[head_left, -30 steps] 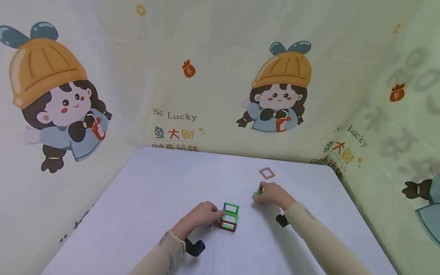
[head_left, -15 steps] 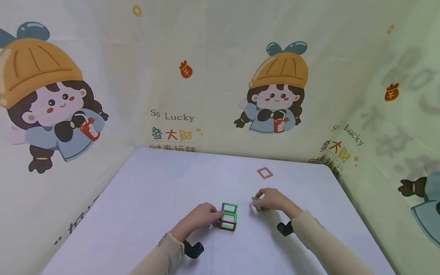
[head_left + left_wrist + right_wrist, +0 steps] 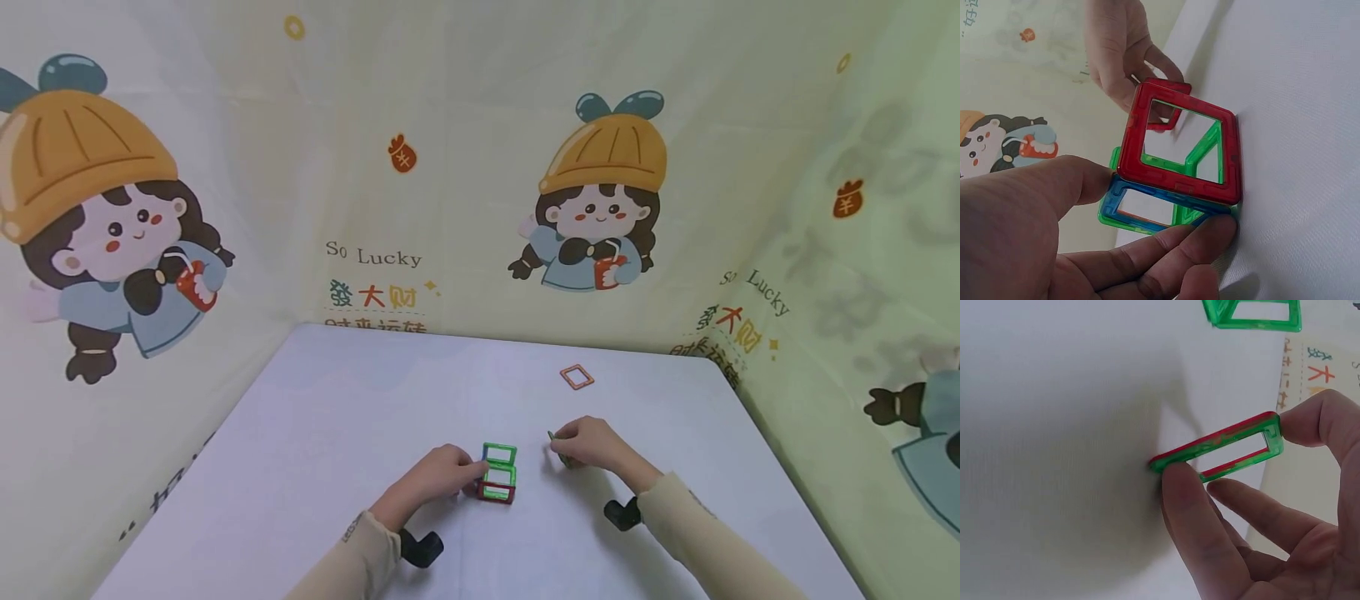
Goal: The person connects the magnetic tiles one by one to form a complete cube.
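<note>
My left hand (image 3: 438, 473) grips a small box built of square magnetic tiles (image 3: 480, 492) on the white table. In the left wrist view, the box shows a red tile (image 3: 1232, 153) on the near face and a blue tile (image 3: 1166, 195) beside my fingers; green tiles form other sides. Thumb and fingertips press against the blue side. To the right of the box, my right hand (image 3: 596, 442) pinches a square tile piece (image 3: 1210, 444), green on one face and red on the other, tilted on edge close over the table.
An orange-red square tile (image 3: 569, 382) lies flat farther back on the table (image 3: 375, 400), beyond my right hand. A cartoon-printed cloth (image 3: 480, 167) hangs along the back and both sides. Black devices (image 3: 422, 548) are strapped at both wrists.
My right hand has drawn back slightly toward me, turning the green-red tile piece until it shows nearly edge-on from the head view. The left hand and box stay in place.
</note>
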Motion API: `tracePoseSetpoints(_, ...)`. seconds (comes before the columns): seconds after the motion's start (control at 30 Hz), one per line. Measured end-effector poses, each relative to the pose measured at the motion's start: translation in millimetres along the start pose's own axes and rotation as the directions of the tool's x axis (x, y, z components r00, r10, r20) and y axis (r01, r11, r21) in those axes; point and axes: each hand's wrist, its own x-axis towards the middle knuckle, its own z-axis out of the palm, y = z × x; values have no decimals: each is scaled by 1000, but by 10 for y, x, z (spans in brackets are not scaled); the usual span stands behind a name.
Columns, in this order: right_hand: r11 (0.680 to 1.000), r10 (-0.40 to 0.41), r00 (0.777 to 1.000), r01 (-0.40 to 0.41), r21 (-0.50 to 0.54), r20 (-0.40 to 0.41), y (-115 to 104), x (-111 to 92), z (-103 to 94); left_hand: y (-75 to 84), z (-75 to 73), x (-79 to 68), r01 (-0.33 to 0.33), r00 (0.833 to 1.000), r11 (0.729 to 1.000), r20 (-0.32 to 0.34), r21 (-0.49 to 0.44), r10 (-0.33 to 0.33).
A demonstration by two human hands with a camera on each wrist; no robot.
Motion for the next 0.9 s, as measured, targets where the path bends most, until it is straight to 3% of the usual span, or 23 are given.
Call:
tracePoseSetpoints(0.27,995,4,1000,-5,96,15,-49,-34,117,10,-7,-11,-3,1000,1000,-1,11,3)
tracePoseSetpoints(0.9,982,-39,999,40,184,-8,-177,-161,462,-6,37,5,9,1000,1000,-24,13,-9)
